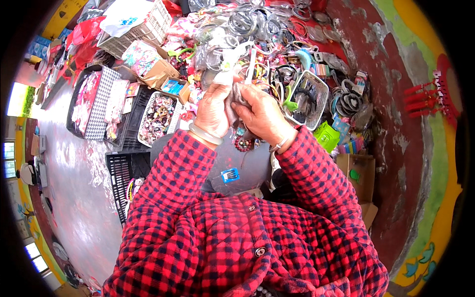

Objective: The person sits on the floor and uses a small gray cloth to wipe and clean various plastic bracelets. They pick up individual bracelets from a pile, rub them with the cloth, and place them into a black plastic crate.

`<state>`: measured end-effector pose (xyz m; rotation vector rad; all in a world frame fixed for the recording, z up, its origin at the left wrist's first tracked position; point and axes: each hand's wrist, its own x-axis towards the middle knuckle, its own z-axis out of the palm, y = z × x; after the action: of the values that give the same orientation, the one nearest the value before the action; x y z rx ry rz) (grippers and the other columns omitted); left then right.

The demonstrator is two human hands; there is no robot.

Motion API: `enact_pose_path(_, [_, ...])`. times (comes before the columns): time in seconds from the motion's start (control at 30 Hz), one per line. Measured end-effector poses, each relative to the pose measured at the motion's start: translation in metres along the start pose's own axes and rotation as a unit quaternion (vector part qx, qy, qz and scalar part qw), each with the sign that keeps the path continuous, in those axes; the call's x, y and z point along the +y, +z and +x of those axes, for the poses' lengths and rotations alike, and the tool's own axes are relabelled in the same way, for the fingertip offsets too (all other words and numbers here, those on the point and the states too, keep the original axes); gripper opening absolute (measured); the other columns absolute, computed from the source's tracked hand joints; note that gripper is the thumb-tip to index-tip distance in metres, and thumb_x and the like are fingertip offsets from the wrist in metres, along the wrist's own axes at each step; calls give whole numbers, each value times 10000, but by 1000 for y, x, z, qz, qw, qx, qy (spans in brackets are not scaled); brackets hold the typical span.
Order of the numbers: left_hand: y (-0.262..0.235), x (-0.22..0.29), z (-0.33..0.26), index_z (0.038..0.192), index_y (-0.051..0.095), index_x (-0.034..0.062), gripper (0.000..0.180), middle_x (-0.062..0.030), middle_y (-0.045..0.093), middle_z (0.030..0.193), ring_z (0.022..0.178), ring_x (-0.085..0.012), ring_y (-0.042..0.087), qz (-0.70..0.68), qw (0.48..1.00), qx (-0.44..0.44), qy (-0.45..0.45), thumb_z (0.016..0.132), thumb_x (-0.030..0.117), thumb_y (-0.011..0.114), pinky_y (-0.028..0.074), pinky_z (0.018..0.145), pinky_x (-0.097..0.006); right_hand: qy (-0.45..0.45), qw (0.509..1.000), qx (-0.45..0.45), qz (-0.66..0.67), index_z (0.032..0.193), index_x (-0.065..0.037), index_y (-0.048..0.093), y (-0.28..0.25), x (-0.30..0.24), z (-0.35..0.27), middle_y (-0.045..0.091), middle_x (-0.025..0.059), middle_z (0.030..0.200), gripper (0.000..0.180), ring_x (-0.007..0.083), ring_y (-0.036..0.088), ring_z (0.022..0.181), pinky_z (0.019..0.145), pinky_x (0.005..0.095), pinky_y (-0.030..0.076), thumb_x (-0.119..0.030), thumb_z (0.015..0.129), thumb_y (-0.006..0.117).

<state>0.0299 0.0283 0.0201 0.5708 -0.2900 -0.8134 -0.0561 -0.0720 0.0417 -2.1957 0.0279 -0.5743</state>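
Observation:
Close together in front of my chest, both hands are closed on things. A crumpled grey-brown cloth (230,105) is gripped in the fingers of my right hand (263,112) and also touches my left hand (213,110). From the top of my left hand's grip a pale white piece (225,78) sticks out, too bright to make out its kind. Just beyond lies a large heap of hair accessories, with black hair bands (242,22) in clear bags and a white headband (251,64). Below my hands are beaded trinkets (242,142).
To the left stand a white basket of hair ties (158,119), a black crate (121,168) and a grey crate (141,34). On the right are a white basket with dark items (316,109), a green container (326,137) and a cardboard box (357,173) near the dark red wall (396,163).

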Motion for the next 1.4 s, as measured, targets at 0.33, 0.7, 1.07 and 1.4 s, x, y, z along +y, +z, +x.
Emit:
enact_pose_path(0.33, [-4,12,6,913,563,0,188,-187,519,1157,1091,-238,464,-12,999,-18,36,865,175,514,357,929,-353,-34,985,6,-169,916,-65,585,-9,16,-5,566,114,917,177,314,576,794,670,388,475,-102,743,569])
enact_pose_path(0.7, [-16,30,3,837,551,8,190,-106,545,860,743,-165,497,15,999,-7,27,858,196,539,397,642,-278,54,978,185,-80,1012,-75,587,-26,51,2,568,105,910,320,281,582,837,715,329,479,13,705,562])
enact_pose_path(1.07, [-19,21,8,864,531,4,194,-100,555,851,679,-155,472,-56,998,-5,30,886,193,497,404,650,-280,34,997,56,-44,1028,-59,578,3,32,-6,553,158,843,291,324,565,775,677,390,459,-56,738,555])
enact_pose_path(1.4, [-30,27,18,891,483,-52,241,-164,556,868,764,-228,562,-118,968,218,33,911,187,454,504,728,-324,-57,992,41,-100,973,-134,640,6,33,-6,566,92,786,266,259,598,692,595,356,486,-63,722,590])
